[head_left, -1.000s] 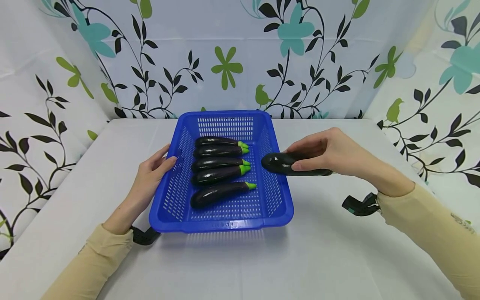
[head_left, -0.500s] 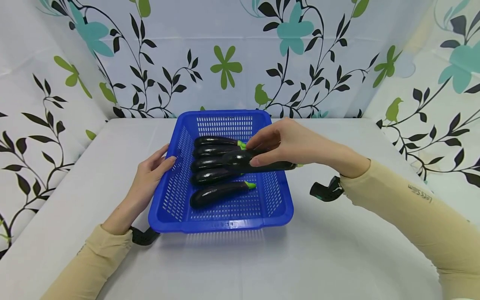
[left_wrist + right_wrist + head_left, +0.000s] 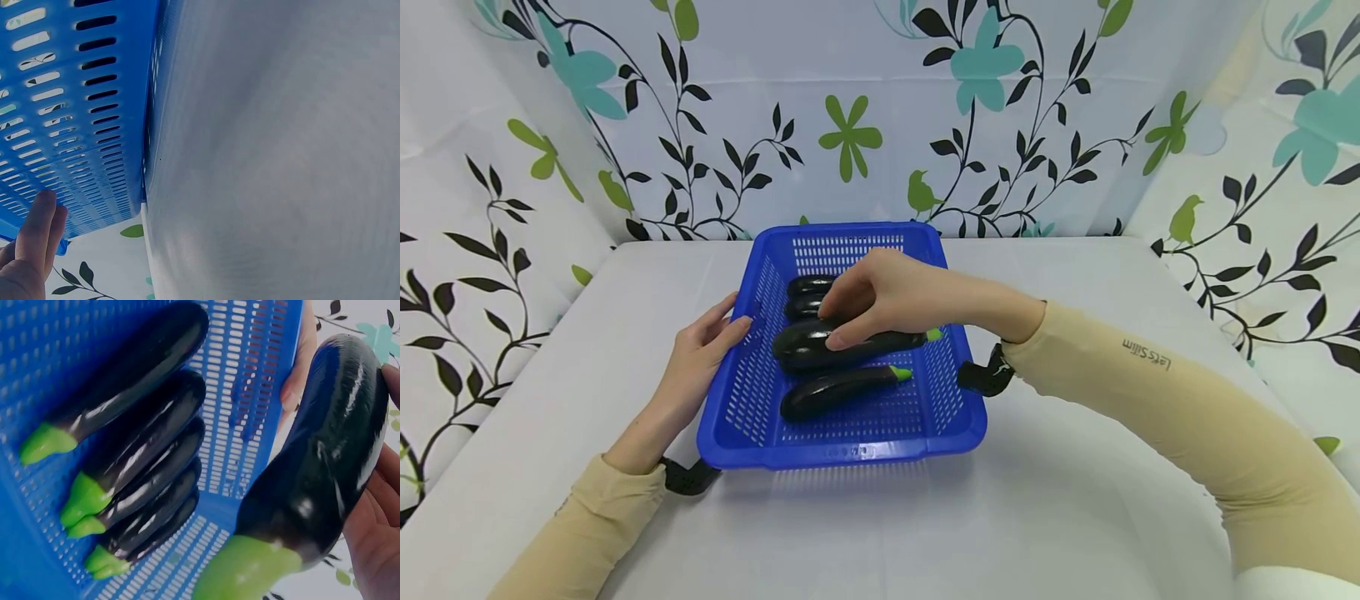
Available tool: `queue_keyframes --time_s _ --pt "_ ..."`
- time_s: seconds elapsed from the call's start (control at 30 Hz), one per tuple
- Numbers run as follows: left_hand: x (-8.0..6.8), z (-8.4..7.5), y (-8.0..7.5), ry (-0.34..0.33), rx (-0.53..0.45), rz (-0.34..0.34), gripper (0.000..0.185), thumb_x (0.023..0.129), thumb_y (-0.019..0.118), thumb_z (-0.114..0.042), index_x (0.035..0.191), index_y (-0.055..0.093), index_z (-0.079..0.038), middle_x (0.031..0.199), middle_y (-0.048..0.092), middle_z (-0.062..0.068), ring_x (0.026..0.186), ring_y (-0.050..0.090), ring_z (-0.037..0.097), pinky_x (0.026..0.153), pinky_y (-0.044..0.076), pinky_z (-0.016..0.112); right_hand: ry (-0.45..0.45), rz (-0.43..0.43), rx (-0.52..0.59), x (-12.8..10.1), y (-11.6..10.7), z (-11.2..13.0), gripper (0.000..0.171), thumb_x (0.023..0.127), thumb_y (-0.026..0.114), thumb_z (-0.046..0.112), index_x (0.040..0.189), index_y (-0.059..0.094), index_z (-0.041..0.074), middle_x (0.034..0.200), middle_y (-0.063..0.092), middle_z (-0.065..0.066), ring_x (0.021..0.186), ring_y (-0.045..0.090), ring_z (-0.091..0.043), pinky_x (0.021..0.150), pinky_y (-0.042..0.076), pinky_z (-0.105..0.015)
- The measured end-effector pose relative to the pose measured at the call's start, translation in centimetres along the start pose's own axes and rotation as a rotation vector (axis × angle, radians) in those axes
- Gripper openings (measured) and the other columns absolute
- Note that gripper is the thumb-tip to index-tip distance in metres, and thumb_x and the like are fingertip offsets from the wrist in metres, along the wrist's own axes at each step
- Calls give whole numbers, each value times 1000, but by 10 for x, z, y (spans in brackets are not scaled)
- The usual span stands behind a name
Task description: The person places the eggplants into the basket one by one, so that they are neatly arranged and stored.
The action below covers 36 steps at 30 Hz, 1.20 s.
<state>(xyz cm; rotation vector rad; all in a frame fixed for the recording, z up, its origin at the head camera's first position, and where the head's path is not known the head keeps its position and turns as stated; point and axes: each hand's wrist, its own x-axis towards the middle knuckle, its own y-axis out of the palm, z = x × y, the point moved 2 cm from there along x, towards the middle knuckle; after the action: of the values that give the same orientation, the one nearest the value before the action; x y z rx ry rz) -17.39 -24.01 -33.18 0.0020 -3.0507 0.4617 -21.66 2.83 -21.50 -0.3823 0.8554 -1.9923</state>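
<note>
Nearest the viewer, the white table (image 3: 925, 533) carries the blue basket (image 3: 842, 454) at about its middle, with its long sides running toward 12 o'clock.

At the basket's 9 o'clock side the left hand (image 3: 703, 354) lies against the outer wall, fingers straight and relaxed on the perforated plastic, thumb near the rim. It clasps nothing; judging by its placing, it steadies the basket so it does not slide.

Inside, closest to the near wall, one eggplant (image 3: 842, 390) lies alone, long axis from 9 to 3 o'clock, green cap at 3 o'clock.

Just beyond it the right hand (image 3: 880, 296) reaches in from 3 o'clock and grasps the held eggplant (image 3: 850, 346), fingers curled over its top and thumb along its near side. It hangs low over the basket floor; whether it touches the floor cannot be told. Its long axis also runs 9 to 3 o'clock, rounded dark end at 9, green cap at 3, matching its neighbours. The overhand grip likely lets it be lowered flat into the row.

Farther back, more eggplants (image 3: 808, 287) lie side by side, mostly hidden by the hand in the head view; the right wrist view shows them parallel, caps on one side.

Behind all stands the floral curtain (image 3: 850, 125).
</note>
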Motion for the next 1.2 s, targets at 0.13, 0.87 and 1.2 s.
queue_keyframes --time_s 0.13,0.87,1.2 --pt "-1 0 0 -7 -4 1 68 104 50 -40 160 22 -13 143 50 29 88 67 -4 75 57 18 -20 17 -20 11 8 3 35 88 78 26 118 73 10 107 75 2 96 70 -5 91 55 -23" --pt "0 0 1 -21 16 -6 69 104 50 -42 160 22 -15 142 51 29 89 67 -4 75 57 18 30 146 0 36 43 -19 40 89 76 24 123 69 4 114 73 -4 100 67 -10 90 54 -22" --pt "0 0 0 -21 4 -1 68 104 49 -40 161 21 -14 144 49 29 90 66 -4 75 57 18 72 232 123 33 64 -27 34 88 78 25 118 72 10 107 73 3 99 67 -9 91 54 -24"
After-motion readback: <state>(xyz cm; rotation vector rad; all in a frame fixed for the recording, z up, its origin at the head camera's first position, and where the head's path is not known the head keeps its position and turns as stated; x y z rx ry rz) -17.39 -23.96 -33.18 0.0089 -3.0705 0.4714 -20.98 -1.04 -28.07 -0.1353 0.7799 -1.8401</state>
